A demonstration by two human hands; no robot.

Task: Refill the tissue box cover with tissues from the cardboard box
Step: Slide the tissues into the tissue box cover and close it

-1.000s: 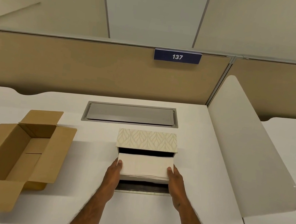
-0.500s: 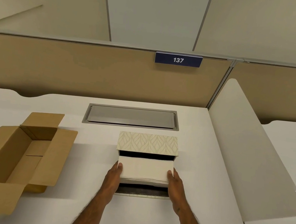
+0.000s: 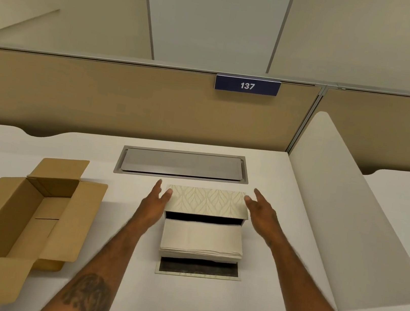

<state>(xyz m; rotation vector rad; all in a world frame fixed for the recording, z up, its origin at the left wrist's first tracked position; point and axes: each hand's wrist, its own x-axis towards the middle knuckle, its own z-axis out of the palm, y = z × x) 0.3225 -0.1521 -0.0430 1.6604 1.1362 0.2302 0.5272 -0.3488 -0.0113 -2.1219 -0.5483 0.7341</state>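
The tissue box cover (image 3: 207, 200), cream with a leaf pattern, stands on the white desk, its open side facing me. A stack of cream tissues (image 3: 201, 237) lies half inside that opening and half out on the cover's folded-down flap (image 3: 198, 271). My left hand (image 3: 154, 204) is at the cover's left end, fingers spread, fingertips touching its top corner. Beside the right end, my right hand (image 3: 260, 213) is open, fingertips at the top corner. The brown cardboard box (image 3: 30, 211) stands open at the left, and I see no tissues in it.
A grey metal cable hatch (image 3: 182, 164) is set into the desk behind the cover. A white curved divider panel (image 3: 349, 217) rises along the right side. A beige partition with a blue "137" sign (image 3: 247, 85) closes the back.
Both hands have let go of the tissue stack and moved forward to the two ends of the cover. The stack now rests partly inside the opening.
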